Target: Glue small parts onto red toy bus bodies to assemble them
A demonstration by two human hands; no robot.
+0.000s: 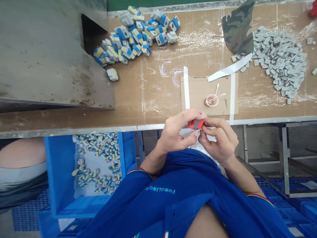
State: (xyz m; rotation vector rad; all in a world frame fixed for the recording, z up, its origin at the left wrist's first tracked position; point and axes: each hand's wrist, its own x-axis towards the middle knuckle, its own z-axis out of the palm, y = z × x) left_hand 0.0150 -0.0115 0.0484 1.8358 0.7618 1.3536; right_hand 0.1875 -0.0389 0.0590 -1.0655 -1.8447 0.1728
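A small red block with a grey band (192,124) is held up over the table's front edge. My left hand (177,130) is closed around its left side, the fingers above and the thumb below. At its right end, my right hand (220,138) pinches with thumb and fingertips, which cover that end. Whether a small part sits between the right fingertips cannot be made out. Just beyond my hands, a small round cup (207,102) with cotton swabs (217,88) in it stands on a flat cardboard piece (194,96).
White tape strips (232,99) edge the cardboard. Grey-white blocks with blue and yellow bands (146,49) are heaped at back left, beside a metal chute (49,56). Small grey parts (284,62) and camouflage cloth (239,29) lie right. A blue crate (59,185) holds more blocks; another person's arm (22,155) shows left.
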